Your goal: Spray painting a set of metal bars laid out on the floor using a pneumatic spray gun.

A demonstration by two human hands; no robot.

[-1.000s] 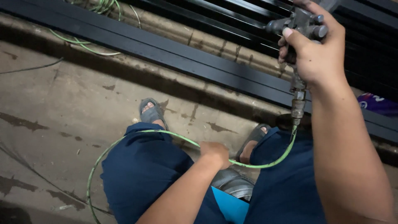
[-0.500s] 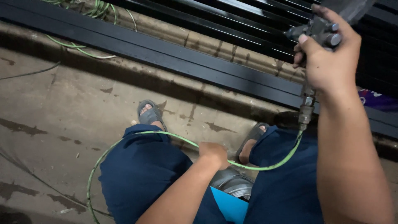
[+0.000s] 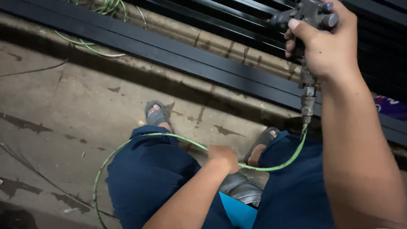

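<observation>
I see my right hand (image 3: 328, 46) clenched round the grip of a dark grey metal spray gun (image 3: 307, 19), the fingers (image 3: 292, 36) wrapped over its front and the thumb side turned toward me; the gun's nozzle juts out past the fingertips toward the black painted metal rails (image 3: 203, 63) that run slantwise across the top. Below the heel of that hand the gun's stem ends in a steel hose fitting (image 3: 308, 105), and from it a thin green air hose (image 3: 280, 163) drops and curves across my lap. My left hand (image 3: 224, 157) is closed on that hose, fingers curled down over it so I cannot see the fingertips, resting between my knees in dark blue trousers (image 3: 148, 178). Beyond the left knuckles a grey sandal (image 3: 157, 113) stands on the stained concrete floor (image 3: 63, 106), and just under that hand sits a round grey metal can (image 3: 239, 188) beside something bright blue (image 3: 237, 212)
</observation>
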